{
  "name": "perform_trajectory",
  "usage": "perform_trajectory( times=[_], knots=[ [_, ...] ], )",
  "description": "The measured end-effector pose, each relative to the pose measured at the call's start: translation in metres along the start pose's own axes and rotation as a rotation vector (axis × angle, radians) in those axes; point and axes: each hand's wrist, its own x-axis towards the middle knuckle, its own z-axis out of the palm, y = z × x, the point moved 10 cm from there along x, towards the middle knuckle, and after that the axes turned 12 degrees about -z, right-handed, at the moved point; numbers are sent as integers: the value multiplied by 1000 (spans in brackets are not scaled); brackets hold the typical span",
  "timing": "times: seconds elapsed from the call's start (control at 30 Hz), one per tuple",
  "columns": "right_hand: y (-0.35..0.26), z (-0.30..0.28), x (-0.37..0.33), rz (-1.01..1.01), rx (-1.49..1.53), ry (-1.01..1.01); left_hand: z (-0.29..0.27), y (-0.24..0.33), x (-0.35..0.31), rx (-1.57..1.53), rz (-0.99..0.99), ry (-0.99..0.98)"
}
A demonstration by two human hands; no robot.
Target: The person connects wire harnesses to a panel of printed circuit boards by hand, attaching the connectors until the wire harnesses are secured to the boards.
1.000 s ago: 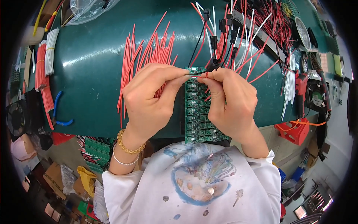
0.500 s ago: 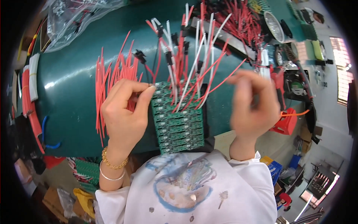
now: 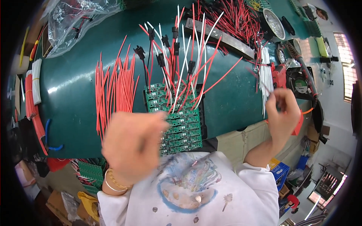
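Observation:
A green circuit board panel (image 3: pixel 183 132) lies in a black tray at the table's near edge. Red wires, white wires (image 3: pixel 208 34) and leads with black connectors (image 3: pixel 160 60) stand up from its far half. My left hand (image 3: pixel 132 145), blurred by motion, overlaps the panel's near left side with its fingers curled; whether it holds anything is hidden. Off to the right, my right hand (image 3: pixel 283 111) pinches a thin reddish wire (image 3: pixel 258 78), also smeared, whose free end points up and left. Beneath that wire is a bundle of white wires (image 3: pixel 265 90).
Loose red wires (image 3: pixel 122 88) lie left of the panel. A metal bar (image 3: pixel 222 37) stands before a heap of red and black leads (image 3: pixel 237 19). At right are a red tool (image 3: pixel 279 77) and a small fan (image 3: pixel 300 83). A plastic bag (image 3: pixel 77 22) lies far left.
My left hand has left the panel's far left corner and come down toward me. My right hand has moved right, away from the wires, and now shows a thin wire in its fingers.

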Motion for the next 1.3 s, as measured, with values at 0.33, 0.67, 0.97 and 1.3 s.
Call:
perform_trajectory(
  times=[0.33, 0.67, 0.97, 1.3],
  knots=[
    [-89, 16, -14, -284, 791, -44, 58, 14, -17, -427, 45, -349],
    [-140, 93, -20, -317, 1096, -238, 22, -26, -15, -310, -38, -166],
    [-159, 96, -7, -505, 669, 25, 5, -61, -1, -83, -74, 38],
    [-159, 100, -9, -495, 596, 47, 3, -62, -2, -59, -62, 94]
  ],
)
